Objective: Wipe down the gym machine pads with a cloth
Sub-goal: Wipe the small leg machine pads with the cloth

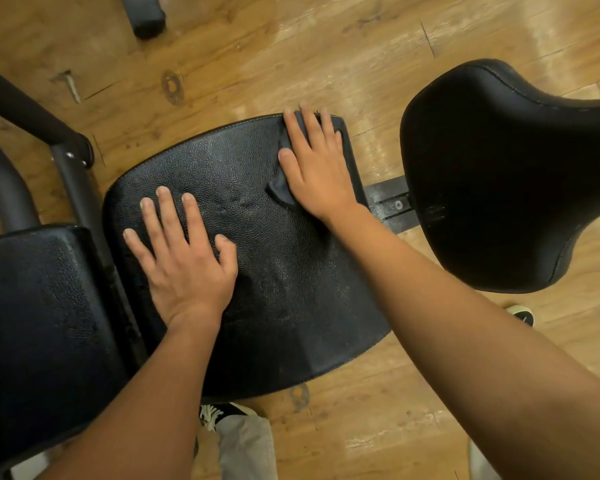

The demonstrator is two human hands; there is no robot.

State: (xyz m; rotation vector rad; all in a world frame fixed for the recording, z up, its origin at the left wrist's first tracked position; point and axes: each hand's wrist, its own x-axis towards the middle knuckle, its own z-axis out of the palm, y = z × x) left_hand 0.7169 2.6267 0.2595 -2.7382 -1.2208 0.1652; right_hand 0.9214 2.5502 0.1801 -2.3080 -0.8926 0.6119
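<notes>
Two hands rest on the middle pad (291, 306). Left hand (184, 258) lies flat, fingers spread, grasping nothing. Right hand (314, 164) presses the dark cloth (280, 190) flat at the far right corner, not clutching it. Risk: unpinched cloth slides off the edge or bunches, leaving patches unwiped.

Left hand (184, 268) flat — right hand (314, 164) flat, fingers straight.

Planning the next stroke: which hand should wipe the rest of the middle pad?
Right. The right hand presses flat on the dark cloth at the far corner of the middle pad; the left hand lies flat on bare padding without cloth, probably better bracing.
</notes>
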